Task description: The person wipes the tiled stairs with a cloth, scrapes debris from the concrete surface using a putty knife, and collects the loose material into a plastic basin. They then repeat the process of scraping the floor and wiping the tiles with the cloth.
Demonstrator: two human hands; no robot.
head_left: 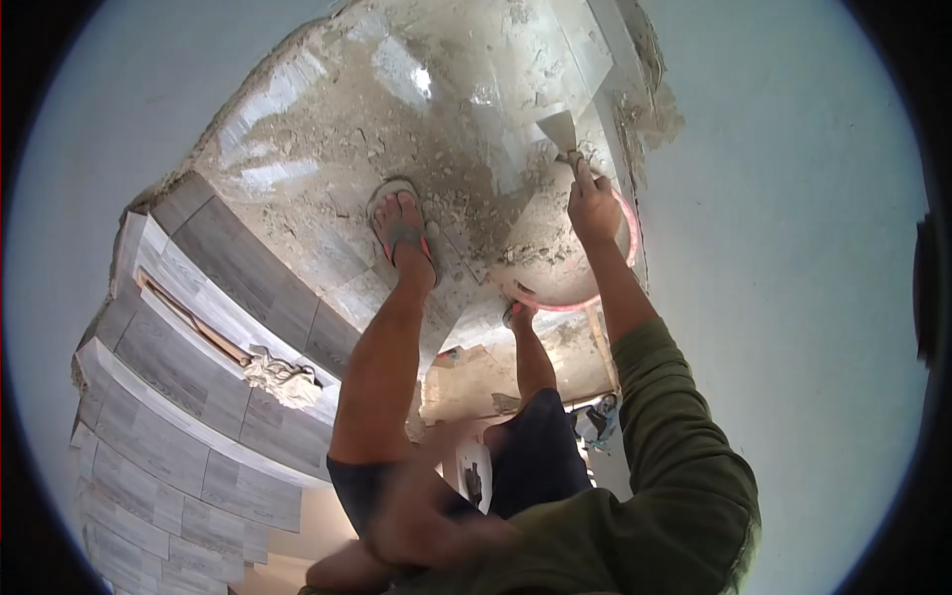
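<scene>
My right hand (593, 208) is closed around the handle of a putty knife (558, 129), its wide blade pointing up and away from me. Below that hand sits a round basin with a pink rim (567, 306), dusty inside and holding some crumbled rubble. My left hand (426, 521) is close to my body, low in the view, and smeared by motion. Its fingers cannot be made out. Loose mortar rubble (451, 213) covers the floor between my left foot and the basin.
Steps clad in grey wood-look tiles (213, 243) run down on the left, with a crumpled cloth (283, 377) and a long wooden strip (193, 319) on one tread. A pale wall (783, 248) rises on the right. My sandalled left foot (402, 223) stands amid the debris.
</scene>
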